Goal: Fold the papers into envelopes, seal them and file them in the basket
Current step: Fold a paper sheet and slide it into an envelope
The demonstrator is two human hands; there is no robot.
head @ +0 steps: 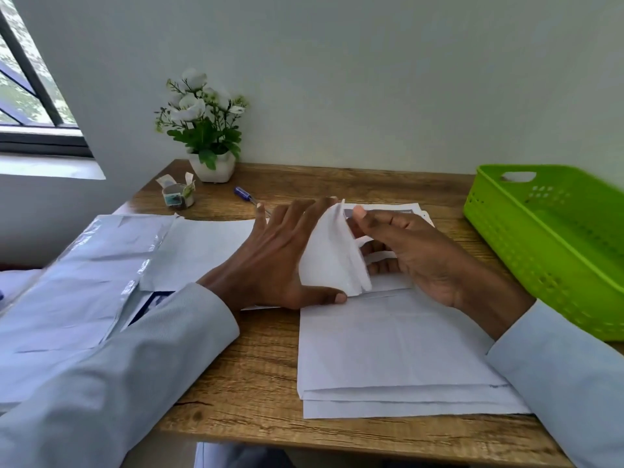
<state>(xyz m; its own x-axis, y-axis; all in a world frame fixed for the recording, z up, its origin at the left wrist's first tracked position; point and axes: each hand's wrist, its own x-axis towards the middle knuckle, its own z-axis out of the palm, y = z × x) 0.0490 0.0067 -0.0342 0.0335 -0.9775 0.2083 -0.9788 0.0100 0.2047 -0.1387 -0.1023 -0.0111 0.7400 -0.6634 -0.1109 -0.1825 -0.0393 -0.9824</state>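
Observation:
A folded white paper [332, 255] stands on edge at the middle of the wooden desk [256, 359], held between both hands. My left hand [277, 261] presses its left face with spread fingers, thumb at its lower corner. My right hand [418, 255] grips it from the right, thumb near the top edge. Beneath them lies a stack of white sheets [398, 352], reaching toward the front edge. A green plastic basket [547, 244] sits at the right side of the desk and looks to hold nothing.
A roll of tape [178, 194], a blue pen [245, 194] and a potted white flower [206, 130] stand at the back left. Opened paper wrapping with more sheets [111, 265] covers the left side. A printed sheet [401, 209] lies behind the hands. Wall directly behind.

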